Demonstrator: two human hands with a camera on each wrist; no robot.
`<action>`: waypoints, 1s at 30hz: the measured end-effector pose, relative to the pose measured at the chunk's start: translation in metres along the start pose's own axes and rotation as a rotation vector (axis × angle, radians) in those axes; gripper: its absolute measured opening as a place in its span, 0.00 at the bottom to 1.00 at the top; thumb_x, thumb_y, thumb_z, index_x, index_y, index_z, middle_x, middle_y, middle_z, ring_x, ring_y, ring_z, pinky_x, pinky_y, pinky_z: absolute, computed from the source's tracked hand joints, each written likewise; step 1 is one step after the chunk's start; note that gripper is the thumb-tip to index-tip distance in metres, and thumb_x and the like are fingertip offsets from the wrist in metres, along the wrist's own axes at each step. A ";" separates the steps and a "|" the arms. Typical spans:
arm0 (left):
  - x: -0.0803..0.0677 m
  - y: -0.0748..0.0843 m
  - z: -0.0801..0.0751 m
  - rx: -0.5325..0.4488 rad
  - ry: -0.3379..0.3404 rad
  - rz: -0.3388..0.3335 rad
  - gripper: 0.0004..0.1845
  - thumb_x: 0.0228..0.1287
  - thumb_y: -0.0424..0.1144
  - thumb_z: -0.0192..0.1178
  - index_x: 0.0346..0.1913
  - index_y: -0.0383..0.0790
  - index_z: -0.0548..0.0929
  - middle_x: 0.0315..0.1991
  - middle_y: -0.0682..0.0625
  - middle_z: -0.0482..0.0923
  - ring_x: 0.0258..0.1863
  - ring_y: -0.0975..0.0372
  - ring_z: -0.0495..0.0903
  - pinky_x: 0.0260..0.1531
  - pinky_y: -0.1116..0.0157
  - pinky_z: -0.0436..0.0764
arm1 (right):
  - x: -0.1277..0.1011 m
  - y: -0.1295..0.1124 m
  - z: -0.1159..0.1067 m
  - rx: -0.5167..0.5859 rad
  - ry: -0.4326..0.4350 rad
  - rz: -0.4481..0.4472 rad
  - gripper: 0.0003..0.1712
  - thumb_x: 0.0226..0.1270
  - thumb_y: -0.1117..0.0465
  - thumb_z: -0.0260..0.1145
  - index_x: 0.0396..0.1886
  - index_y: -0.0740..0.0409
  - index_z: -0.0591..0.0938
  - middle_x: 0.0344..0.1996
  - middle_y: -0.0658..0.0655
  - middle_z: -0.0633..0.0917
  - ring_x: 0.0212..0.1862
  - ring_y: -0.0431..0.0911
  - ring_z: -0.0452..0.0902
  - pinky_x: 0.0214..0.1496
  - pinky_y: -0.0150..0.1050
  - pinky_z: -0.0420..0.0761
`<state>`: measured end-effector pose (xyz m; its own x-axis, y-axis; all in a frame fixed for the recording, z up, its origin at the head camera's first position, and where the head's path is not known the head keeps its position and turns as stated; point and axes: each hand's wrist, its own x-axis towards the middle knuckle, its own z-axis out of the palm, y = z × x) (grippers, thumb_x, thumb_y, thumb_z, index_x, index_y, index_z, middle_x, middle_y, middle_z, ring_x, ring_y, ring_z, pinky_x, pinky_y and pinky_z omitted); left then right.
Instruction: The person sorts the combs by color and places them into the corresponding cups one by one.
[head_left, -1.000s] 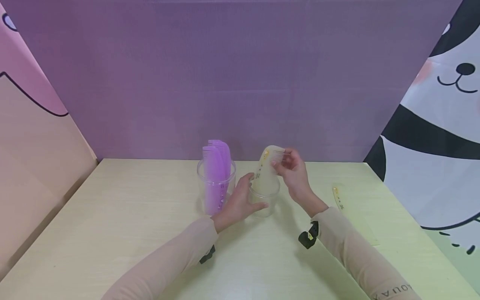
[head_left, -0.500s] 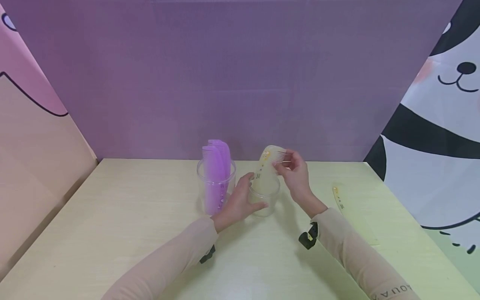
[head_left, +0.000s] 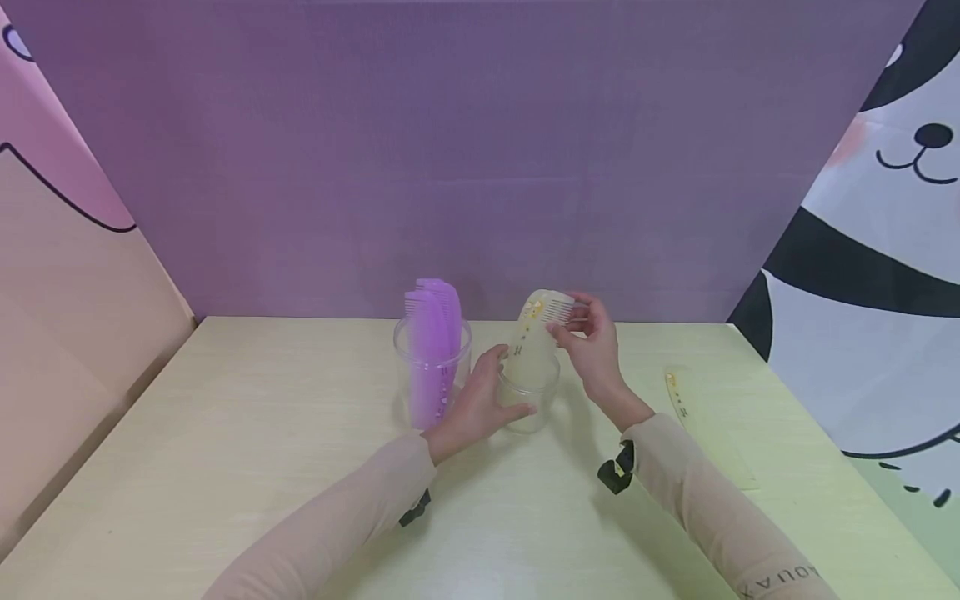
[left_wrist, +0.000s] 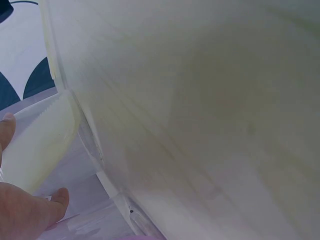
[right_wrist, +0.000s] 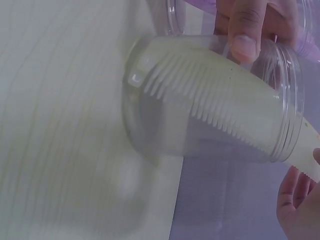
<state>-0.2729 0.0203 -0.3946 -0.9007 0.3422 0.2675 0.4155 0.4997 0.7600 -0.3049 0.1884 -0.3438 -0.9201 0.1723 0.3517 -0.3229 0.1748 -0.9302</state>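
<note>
A clear plastic jar (head_left: 534, 417) stands on the table, gripped from its left side by my left hand (head_left: 472, 412), thumb at the front. Inside it leans a pale yellow comb (head_left: 532, 325), its upper part sticking out above the rim. My right hand (head_left: 596, 354) pinches the toothed edge of that comb near the top. In the right wrist view, the comb's lower teeth (right_wrist: 185, 85) show slanted through the jar wall. The left wrist view has part of the comb (left_wrist: 47, 142) between finger and thumb; the rest there is mostly table.
Just left of my left hand stands a second clear jar (head_left: 405, 387) with purple combs (head_left: 431, 342) upright in it. Another pale yellow comb (head_left: 712, 442) lies flat on the right, partly behind my right sleeve. A purple backdrop (head_left: 480, 167) rises behind the table.
The yellow comb has turned slightly, showing more of its printed face, and my right fingers have shifted a little with it. My left hand and both jars stay in place.
</note>
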 end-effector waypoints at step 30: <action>0.000 0.000 0.000 -0.012 -0.006 -0.008 0.49 0.48 0.46 0.69 0.68 0.39 0.51 0.65 0.43 0.59 0.63 0.53 0.64 0.62 0.56 0.67 | 0.006 0.003 -0.015 0.018 -0.030 0.032 0.27 0.55 0.72 0.64 0.56 0.65 0.68 0.34 0.48 0.76 0.31 0.33 0.73 0.27 0.23 0.77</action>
<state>-0.2732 0.0205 -0.3947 -0.9034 0.3427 0.2577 0.4064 0.4926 0.7695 -0.3082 0.2044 -0.3430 -0.9362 0.1485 0.3187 -0.2968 0.1522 -0.9427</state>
